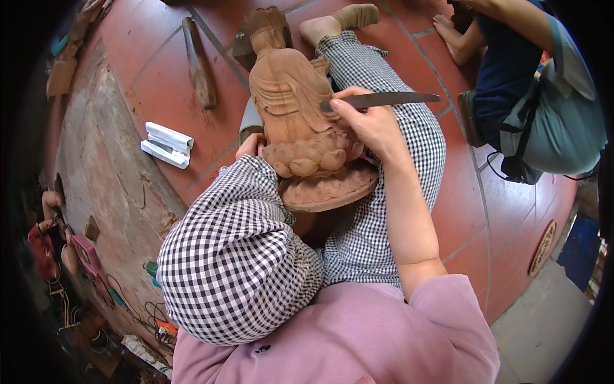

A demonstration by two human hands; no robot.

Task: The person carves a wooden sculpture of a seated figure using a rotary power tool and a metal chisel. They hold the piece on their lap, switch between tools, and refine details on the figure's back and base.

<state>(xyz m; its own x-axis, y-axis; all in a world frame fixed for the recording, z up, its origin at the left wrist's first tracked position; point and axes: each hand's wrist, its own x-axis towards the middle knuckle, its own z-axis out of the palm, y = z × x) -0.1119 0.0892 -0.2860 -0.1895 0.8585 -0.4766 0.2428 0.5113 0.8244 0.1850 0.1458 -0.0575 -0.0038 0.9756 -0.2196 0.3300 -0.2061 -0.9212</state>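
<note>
A carved wooden statue (288, 89) of a robed figure on a petalled base leans between my legs, over a round carved foot. My right hand (374, 125) is closed in a pinch round a long, flat, dark carving chisel (403, 98). The tool's near end meets the statue's right side, while its other end sticks out to the right. At the left of the petalled base, my left hand (251, 146) grips the statue; its fingers are partly hidden behind the wood and my raised knee.
A wooden mallet (199, 64) lies on the red tiles at the upper left. Nearer stands an open white box (167, 144). Another person (550, 121) sits at the right. Cables and tools (137, 307) clutter the lower left. A round carved disc (543, 248) lies at the far right.
</note>
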